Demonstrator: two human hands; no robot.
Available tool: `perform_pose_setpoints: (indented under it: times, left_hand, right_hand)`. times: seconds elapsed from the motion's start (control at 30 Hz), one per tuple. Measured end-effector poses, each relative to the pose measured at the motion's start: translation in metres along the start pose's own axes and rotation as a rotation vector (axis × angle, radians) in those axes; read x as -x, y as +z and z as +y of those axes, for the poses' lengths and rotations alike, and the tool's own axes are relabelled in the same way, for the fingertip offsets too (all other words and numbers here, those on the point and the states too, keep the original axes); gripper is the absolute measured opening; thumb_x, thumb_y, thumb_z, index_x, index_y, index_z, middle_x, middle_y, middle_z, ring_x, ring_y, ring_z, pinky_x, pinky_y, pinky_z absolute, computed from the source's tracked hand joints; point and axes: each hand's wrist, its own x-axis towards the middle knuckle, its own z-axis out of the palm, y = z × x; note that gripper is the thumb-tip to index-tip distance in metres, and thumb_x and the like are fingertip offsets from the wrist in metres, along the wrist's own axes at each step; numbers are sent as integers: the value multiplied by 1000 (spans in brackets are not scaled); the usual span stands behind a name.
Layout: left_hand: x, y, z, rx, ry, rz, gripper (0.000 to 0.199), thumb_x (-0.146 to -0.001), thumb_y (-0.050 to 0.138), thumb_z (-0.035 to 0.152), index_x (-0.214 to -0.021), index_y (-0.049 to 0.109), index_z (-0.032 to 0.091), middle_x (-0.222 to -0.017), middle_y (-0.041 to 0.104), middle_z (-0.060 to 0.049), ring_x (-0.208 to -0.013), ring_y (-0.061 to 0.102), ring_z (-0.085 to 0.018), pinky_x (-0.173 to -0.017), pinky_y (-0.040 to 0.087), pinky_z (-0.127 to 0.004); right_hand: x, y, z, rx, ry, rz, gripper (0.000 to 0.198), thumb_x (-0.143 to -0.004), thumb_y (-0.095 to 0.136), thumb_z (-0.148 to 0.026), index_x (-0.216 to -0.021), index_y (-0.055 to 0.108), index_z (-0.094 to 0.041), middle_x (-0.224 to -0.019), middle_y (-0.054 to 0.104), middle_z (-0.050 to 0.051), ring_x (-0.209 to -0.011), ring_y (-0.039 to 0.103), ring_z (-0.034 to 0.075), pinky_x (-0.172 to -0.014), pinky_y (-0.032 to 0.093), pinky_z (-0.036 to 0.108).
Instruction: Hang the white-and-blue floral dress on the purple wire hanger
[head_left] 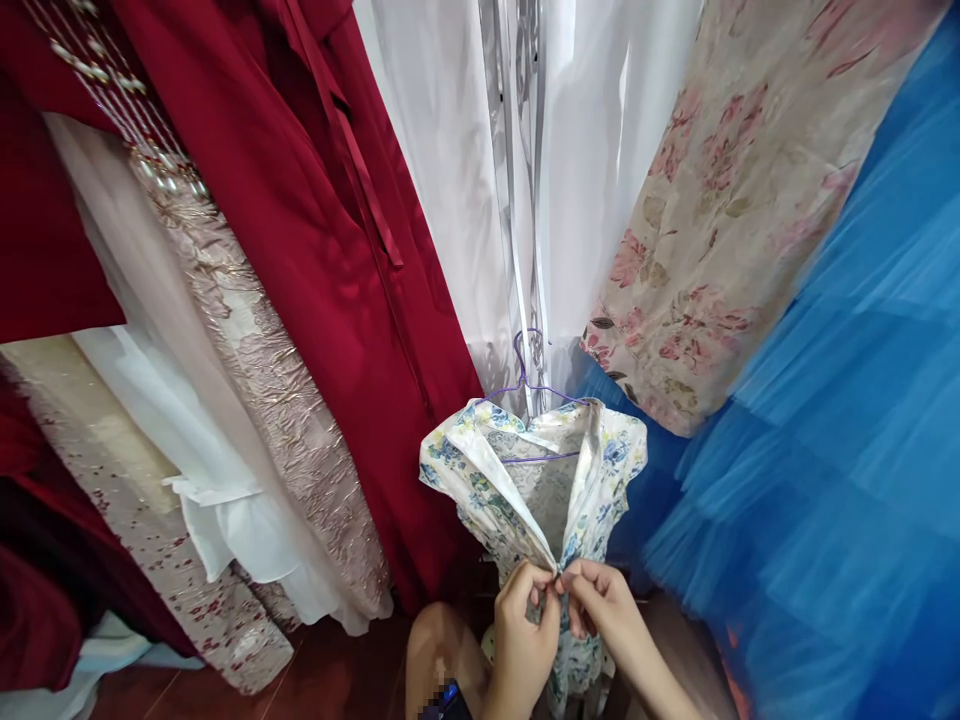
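Note:
A white dress [480,490] printed with blue and yellow flowers hangs on a purple wire hanger [523,375]. Its two front edges spread apart at the neck and meet lower down in a V. At that meeting point my left hand [525,620] pinches the left edge between thumb and fingers. My right hand [600,605] is closed on the opposite edge, its fingertips almost touching those of the left. Whatever fastening lies between the fingertips is too small and covered to make out. The lower part of the dress is partly hidden behind my hands.
Long dark red garments [360,300] hang to the left, beside a beaded pink dress [277,400]. White fabric [435,120] with ribbons [525,200] hangs behind. To the right are a pink-flowered garment [697,240] and blue layered tulle [847,420]. My knee [442,655] is below, over the tiled floor [225,695].

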Motion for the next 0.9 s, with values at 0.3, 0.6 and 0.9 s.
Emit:
perform_pose_setpoints:
  times: [0.3, 0.6, 0.9]
  left_hand:
    - [-8, 5, 8, -105, -5, -83, 17, -77, 48, 4, -71, 47, 20, -69, 49, 1, -65, 46, -14, -62, 34, -24]
    - [-14, 14, -11, -203, 6, -181, 18, -70, 48, 1, -73, 49, 19, -69, 53, 0, -64, 51, -14, -60, 34, -23]
    - [-92, -41, 7, 18, 123, 20, 28, -95, 48, 22, -119, 62, 21, -104, 67, -7, -89, 63, -18, -85, 48, -31]
  right_hand:
    - [-24, -1, -55, -59, -113, 53, 26, -79, 61, -38, -71, 67, -15, -38, 52, -4, -34, 36, 8, -39, 25, 21]
    - [-116, 12, -143, -104, -353, 177, 26, -73, 61, -39, -62, 64, -16, -43, 48, -5, -39, 33, 7, -40, 25, 23]
    - [-102, 9, -129, -63, -380, 149, 23, -75, 54, -38, -72, 65, -17, -41, 47, -7, -37, 35, 8, -40, 25, 22]
